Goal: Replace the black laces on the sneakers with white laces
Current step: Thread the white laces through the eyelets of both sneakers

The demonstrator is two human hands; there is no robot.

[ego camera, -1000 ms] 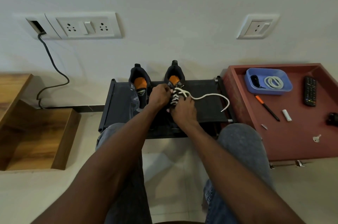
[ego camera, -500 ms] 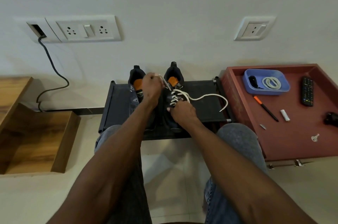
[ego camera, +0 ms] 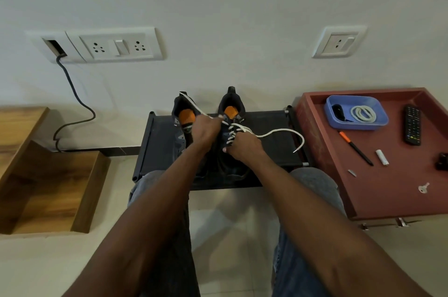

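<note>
Two dark sneakers with orange insoles stand side by side on a black rack [ego camera: 274, 148]. The right sneaker [ego camera: 231, 107] carries a white lace [ego camera: 278, 132] through its eyelets; one end trails in a loop to the right on the rack. My left hand [ego camera: 206, 128] pinches the other end of that lace, which runs up and left across the left sneaker [ego camera: 181, 112]. My right hand [ego camera: 244, 146] grips the right sneaker over its laced front.
A red tray table [ego camera: 388, 187] at the right holds a blue tub [ego camera: 378, 122] with a coiled white lace [ego camera: 363, 114] and a black lace, a remote, a pen, a key and small bits. A wooden step unit [ego camera: 48, 187] sits at the left. Wall sockets are behind.
My left hand has drawn the lace end out to the upper left, so more lace now shows across the left sneaker. My right hand has stayed on the right sneaker.
</note>
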